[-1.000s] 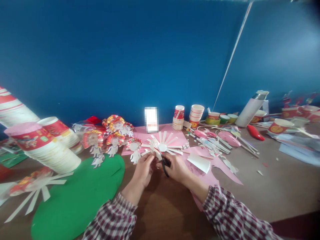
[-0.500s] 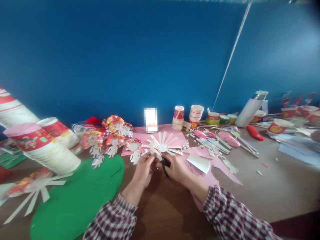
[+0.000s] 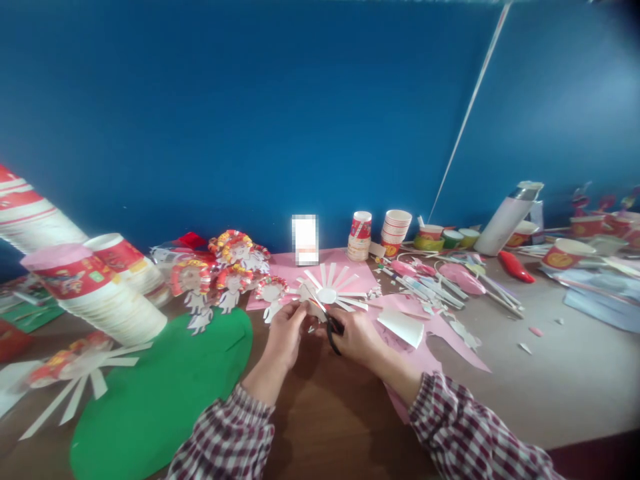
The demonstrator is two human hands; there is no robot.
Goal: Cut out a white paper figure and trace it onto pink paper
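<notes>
My right hand (image 3: 356, 335) is closed on black-handled scissors (image 3: 333, 328), whose blades point up-left into a small white paper piece (image 3: 313, 307). My left hand (image 3: 286, 330) pinches that paper piece from the left. Just beyond both hands lies a white paper cup cut into a fan of strips (image 3: 331, 291), on a pink sheet (image 3: 320, 267). A white paper doll with a red and yellow ring (image 3: 271, 291) lies to the left of the fan.
A large green paper disc (image 3: 150, 400) lies at the near left. Stacks of red and white paper cups (image 3: 100, 293) lie on their sides at the left. More cups (image 3: 395, 230), a white flask (image 3: 507, 217), pens and pink scraps (image 3: 440, 280) crowd the back right.
The view has shifted slightly; my hands with the scissors and paper sit a little higher and further right. The grips are the same.
</notes>
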